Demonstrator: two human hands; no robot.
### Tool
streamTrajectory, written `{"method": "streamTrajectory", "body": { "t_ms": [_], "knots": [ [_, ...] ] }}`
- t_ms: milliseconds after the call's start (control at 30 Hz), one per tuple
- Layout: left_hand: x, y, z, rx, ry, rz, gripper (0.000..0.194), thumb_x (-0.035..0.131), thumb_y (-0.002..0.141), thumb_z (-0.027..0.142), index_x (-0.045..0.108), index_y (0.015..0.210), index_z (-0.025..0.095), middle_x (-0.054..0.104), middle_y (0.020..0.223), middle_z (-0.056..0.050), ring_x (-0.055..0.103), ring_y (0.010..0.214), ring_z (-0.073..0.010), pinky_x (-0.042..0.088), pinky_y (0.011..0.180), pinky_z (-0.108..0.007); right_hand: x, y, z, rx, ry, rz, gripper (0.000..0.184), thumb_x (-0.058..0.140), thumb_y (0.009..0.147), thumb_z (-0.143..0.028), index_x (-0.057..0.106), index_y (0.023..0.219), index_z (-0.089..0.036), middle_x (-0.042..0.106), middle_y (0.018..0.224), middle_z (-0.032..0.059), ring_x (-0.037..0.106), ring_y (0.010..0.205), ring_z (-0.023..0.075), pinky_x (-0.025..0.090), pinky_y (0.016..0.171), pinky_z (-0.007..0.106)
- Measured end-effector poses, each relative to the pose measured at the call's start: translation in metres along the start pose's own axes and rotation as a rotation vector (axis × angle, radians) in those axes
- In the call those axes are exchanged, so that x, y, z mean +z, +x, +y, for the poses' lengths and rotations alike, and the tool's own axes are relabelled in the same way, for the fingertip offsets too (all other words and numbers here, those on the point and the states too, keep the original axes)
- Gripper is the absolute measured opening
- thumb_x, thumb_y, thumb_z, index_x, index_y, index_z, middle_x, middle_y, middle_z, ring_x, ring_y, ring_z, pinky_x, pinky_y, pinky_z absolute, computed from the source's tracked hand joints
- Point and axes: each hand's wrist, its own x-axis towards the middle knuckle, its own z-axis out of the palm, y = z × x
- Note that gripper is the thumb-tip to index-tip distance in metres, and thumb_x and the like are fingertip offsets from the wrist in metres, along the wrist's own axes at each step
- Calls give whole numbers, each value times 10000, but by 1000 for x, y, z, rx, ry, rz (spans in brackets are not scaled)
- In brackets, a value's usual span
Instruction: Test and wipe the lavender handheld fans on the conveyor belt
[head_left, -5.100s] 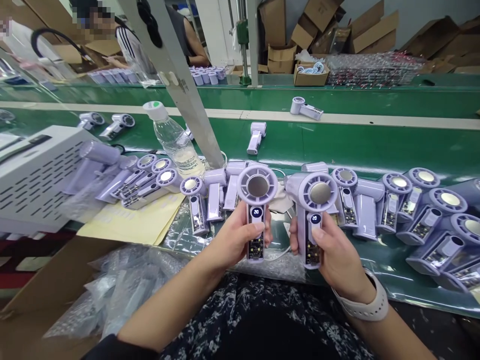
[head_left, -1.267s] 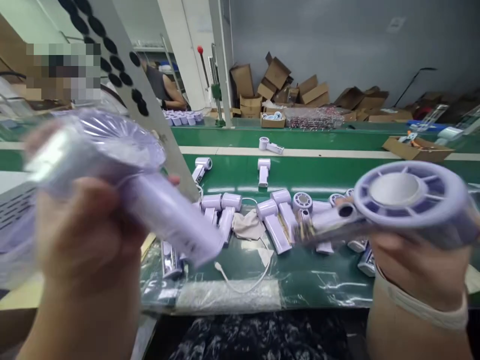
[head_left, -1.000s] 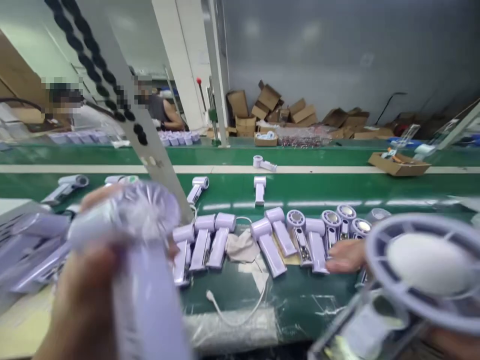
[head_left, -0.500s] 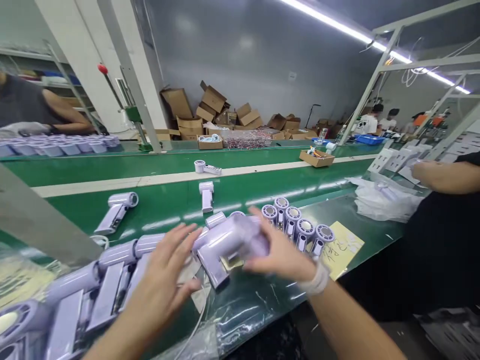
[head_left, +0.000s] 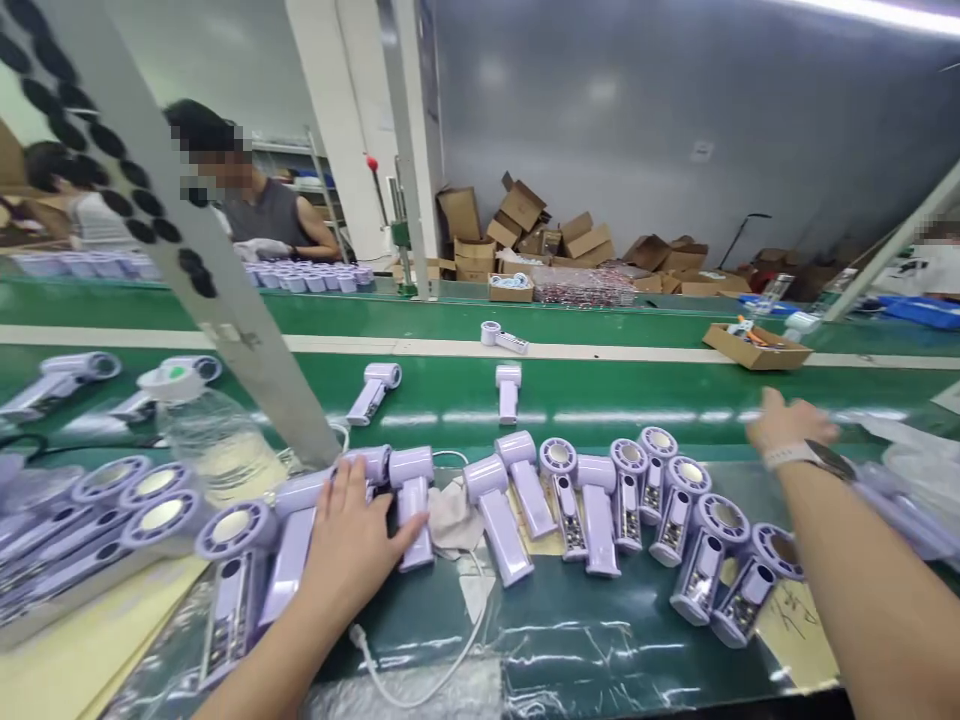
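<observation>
My left hand [head_left: 349, 545] lies with fingers apart over a row of lavender handheld fans. Its fingertips touch a fan head [head_left: 371, 462], and the thumb is against the handle of another handheld fan [head_left: 414, 505]. Over at the right, my right hand [head_left: 795, 428] is above the green belt, blurred, with no object visible in it; its fingers are unclear. Between my hands stand more handheld fans, some backs-up such as one fan [head_left: 504, 535], others with exposed electronics in the handle, such as another fan [head_left: 701, 570].
A white cable [head_left: 427, 700] curls on the bench. A metal post [head_left: 255, 370] rises at left beside a plastic bottle [head_left: 214, 430]. Several fans lie on the green belt [head_left: 442, 390]. A cardboard tray [head_left: 757, 350] stands at the far right. Co-workers sit behind the belt.
The fan that was in my right hand is out of it, and that hand has moved right. My left hand has settled on the left-hand fans. The view has turned left.
</observation>
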Motion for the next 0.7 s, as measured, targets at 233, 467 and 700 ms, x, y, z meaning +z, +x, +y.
{"method": "streamTrajectory", "body": {
  "t_ms": [233,467,700],
  "knots": [
    [4,5,7,-100,-60,-34,464,696,791,533,770,905,89,394,1595,-291,295,1519,-484,274,1235,-612,218,-8,-109,-177,-494,-602,319,643,1002,-345,630,1280,-188,643,1306,102,671,1087,242,586,919,453],
    [8,-6,9,1,-259,28,303,587,838,110,625,1136,151,686,1304,-181,601,1310,-319,356,1206,-567,256,-56,-161,-446,-492,-714,300,639,1004,-338,642,1257,-176,661,1273,97,669,1097,246,567,947,470],
    [9,-12,14,-7,-389,-5,392,684,781,87,591,1160,130,705,1162,-182,626,1200,-369,348,1172,-613,181,-113,-164,-571,-241,-670,341,539,988,-221,695,1283,-292,666,1335,65,663,1044,223,527,918,385]
  ]
}}
